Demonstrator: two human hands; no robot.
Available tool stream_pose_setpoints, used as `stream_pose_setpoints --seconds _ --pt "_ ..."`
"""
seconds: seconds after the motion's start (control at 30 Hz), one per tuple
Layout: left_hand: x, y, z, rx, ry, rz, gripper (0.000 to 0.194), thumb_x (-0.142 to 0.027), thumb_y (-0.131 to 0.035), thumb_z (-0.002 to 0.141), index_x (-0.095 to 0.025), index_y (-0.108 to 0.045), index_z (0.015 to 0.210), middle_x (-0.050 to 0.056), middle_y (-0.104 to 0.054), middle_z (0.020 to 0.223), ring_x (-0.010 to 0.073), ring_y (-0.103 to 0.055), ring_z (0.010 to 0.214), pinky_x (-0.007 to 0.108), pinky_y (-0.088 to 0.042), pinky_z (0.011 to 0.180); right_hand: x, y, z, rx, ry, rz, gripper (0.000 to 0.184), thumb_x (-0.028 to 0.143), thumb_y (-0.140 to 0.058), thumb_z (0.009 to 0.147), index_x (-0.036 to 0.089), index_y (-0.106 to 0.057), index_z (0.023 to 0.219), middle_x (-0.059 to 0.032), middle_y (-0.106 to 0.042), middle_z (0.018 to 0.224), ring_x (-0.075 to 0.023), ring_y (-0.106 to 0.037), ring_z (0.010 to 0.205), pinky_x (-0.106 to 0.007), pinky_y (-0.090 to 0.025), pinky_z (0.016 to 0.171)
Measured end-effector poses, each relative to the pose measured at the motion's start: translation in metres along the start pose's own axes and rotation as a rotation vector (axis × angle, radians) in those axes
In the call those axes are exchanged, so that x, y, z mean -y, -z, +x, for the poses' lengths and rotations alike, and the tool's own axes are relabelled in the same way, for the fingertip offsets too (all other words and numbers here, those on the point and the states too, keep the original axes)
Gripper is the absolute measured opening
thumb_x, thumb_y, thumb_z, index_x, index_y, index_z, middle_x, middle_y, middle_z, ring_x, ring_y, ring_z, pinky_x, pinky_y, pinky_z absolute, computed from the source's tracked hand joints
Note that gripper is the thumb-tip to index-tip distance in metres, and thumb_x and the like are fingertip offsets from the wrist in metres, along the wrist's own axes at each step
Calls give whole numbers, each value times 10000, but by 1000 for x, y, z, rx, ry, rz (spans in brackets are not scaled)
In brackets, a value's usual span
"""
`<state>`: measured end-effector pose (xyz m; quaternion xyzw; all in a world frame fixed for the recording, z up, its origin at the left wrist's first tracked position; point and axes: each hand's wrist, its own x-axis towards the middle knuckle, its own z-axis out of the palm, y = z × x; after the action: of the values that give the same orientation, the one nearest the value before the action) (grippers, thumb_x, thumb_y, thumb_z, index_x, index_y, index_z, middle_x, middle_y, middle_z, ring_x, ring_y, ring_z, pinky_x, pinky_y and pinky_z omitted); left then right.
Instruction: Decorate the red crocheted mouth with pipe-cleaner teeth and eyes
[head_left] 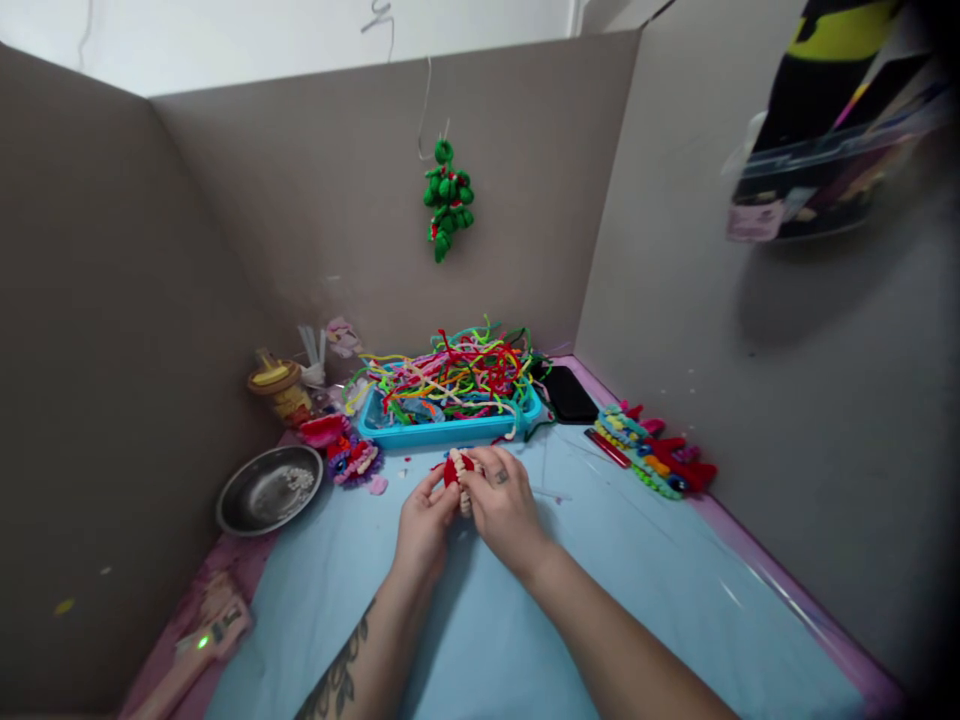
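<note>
A small red and cream crocheted piece is held between both hands over the middle of the table. My left hand pinches its left side with thumb and fingers. On its right, my right hand grips the cream edge, the thumb pressed against it. The fingers cover much of the piece, so its full shape is hidden. Just beyond the hands stands a light blue tray heaped with many-coloured yarn strands.
At left are a metal bowl with small white bits, a pink glue gun with a green light, and colourful crocheted pieces. At right lie a black phone, a red cutter and more crocheted pieces. Grey partitions surround the table.
</note>
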<state>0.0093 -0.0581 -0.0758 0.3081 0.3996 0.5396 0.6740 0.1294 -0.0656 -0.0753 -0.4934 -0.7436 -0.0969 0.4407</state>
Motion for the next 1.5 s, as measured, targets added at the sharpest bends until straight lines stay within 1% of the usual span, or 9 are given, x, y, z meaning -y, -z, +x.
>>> stream_pose_setpoints --seconds 0.13,0.33,0.53,0.9,1.03,1.23,1.33,1.4,1.5 --pt "0 2 2 27 5 -57 614 -248 -802 582 -122 -582 1142 101 -713 885 168 -654 752 263 -473 745 -2 7 6 -8 -25 38 183 191 -535 854 254 -680 946 -75 -565 1142 -239 -441 1067 -424 -414 911" --pt "-1 2 2 -2 7 -45 589 -230 -797 594 -122 -568 1126 104 -716 869 168 -658 731 262 -486 713 -8 11 8 -5 -56 109 167 151 -543 833 229 -688 859 -86 -571 1091 -238 -456 1048 -434 -431 910" --pt "-1 5 3 -23 2 -3 581 -235 -789 604 -110 -546 1116 97 -718 812 155 -654 672 252 -486 665 -11 14 9 0 -55 133 184 152 -533 843 224 -682 922 -91 -565 1079 -236 -453 1042 -432 -428 921" --pt "-1 3 2 -28 -10 46 573 -272 -794 590 -109 -570 1091 80 -718 758 163 -655 634 250 -475 622 -10 14 9 34 0 123 184 160 -553 831 255 -711 843 -83 -574 1084 -242 -443 1032 -430 -442 884" --pt "-1 2 1 -29 -2 42 554 -278 -799 579 -120 -594 1068 85 -724 779 173 -661 650 257 -478 636 -12 13 9 49 13 102 188 155 -567 820 267 -717 830 -78 -575 1097 -244 -438 1039 -432 -437 879" --pt "-2 2 2 -27 5 41 608 -291 -812 549 -110 -601 1090 93 -725 785 178 -660 655 266 -477 654 -13 13 8 89 24 87 180 142 -585 800 269 -712 812 -66 -564 1147 -246 -430 1067 -434 -428 883" --pt "-2 3 2 -27 13 45 589 -265 -804 569 -102 -595 1095 89 -723 766 173 -660 659 261 -480 658 -13 14 8 110 30 101 183 133 -584 796 267 -707 811 -63 -556 1168 -252 -425 1083 -446 -423 893" --pt "-3 3 2 -12 13 25 560 -251 -784 606 -103 -590 1109 92 -722 795 170 -662 690 257 -484 673 -14 13 8 92 1 137 189 136 -564 809 261 -703 833 -69 -555 1162 -250 -435 1086 -451 -419 907" --pt "-5 4 3 37 2 -57 547 -224 -763 635 -131 -585 1143 110 -702 975 188 -660 841 267 -490 756 -16 11 8 1 -120 224 212 148 -513 836 232 -678 940 -94 -549 1133 -236 -477 1071 -438 -426 919"
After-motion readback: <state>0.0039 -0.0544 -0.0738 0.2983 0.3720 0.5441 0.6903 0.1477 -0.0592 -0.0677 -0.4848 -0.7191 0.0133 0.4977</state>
